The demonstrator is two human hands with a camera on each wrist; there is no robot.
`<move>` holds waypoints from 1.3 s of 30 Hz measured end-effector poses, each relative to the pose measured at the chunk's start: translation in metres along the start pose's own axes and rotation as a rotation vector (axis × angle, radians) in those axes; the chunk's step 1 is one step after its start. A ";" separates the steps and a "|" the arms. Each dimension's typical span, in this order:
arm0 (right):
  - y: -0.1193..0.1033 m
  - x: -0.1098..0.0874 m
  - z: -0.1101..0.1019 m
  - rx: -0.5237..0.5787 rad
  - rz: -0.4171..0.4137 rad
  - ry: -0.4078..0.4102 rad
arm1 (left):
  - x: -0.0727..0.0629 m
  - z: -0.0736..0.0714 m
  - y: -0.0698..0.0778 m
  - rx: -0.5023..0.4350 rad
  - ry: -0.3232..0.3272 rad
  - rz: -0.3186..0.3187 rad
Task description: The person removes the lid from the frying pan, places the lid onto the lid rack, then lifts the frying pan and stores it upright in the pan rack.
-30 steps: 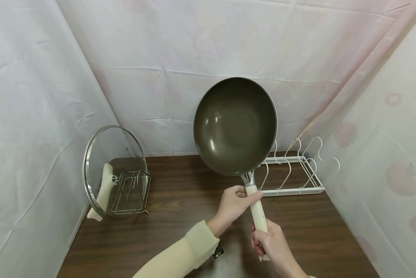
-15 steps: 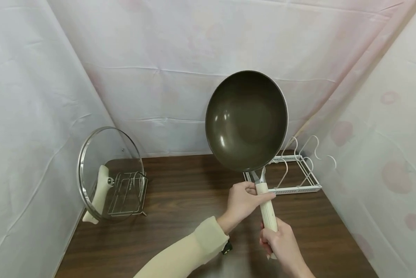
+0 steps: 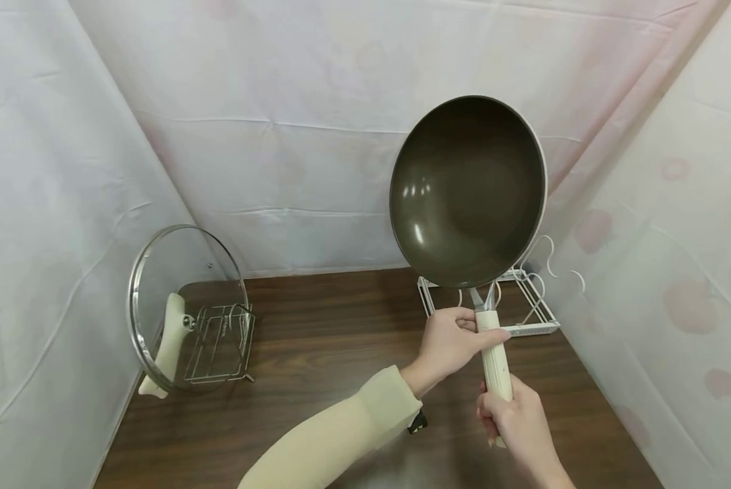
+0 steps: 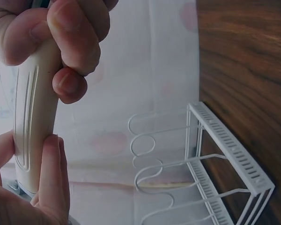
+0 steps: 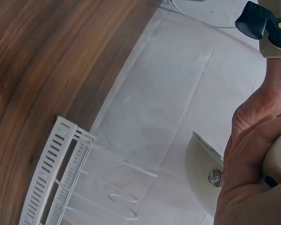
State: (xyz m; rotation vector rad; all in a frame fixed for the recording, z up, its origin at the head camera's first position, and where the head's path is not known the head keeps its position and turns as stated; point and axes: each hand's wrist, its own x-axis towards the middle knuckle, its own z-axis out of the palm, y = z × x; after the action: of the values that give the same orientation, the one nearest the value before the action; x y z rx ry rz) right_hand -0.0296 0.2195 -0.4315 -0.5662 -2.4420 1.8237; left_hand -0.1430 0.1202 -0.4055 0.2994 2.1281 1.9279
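A deep frying pan, dark inside with a cream handle, is held up and tilted so its inside faces the head camera. My left hand pinches the handle near the metal neck, thumb across the front. Lower down, my right hand grips the handle's end, fingers curled round it. Behind the pan, partly hidden by it, a white wire rack with curved dividers stands on the table. The left wrist view shows both hands on the handle, with the rack beyond.
At the left, a glass lid with a cream handle stands upright in a small metal wire rack. White curtains enclose the brown wooden table at the back and both sides.
Both hands have moved the frying pan rightward and up, so it now overlaps more of the white rack. Their hold on the handle looks the same. The view has shifted slightly.
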 end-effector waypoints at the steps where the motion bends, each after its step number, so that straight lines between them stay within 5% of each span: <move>1: 0.000 0.000 -0.001 -0.001 0.001 0.009 | 0.000 0.002 0.001 -0.008 -0.008 0.005; 19: 0.008 -0.002 -0.022 -0.161 0.041 0.161 | 0.009 0.025 0.001 -0.035 -0.170 0.101; 39: 0.022 -0.003 -0.029 -0.254 0.076 0.215 | 0.018 0.044 -0.015 -0.136 -0.250 0.025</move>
State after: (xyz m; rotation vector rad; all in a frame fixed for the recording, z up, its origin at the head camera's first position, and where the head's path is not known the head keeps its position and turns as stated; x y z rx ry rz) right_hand -0.0140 0.2504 -0.4424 -0.8332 -2.5476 1.3970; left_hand -0.1457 0.1657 -0.4256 0.5127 1.8346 1.9234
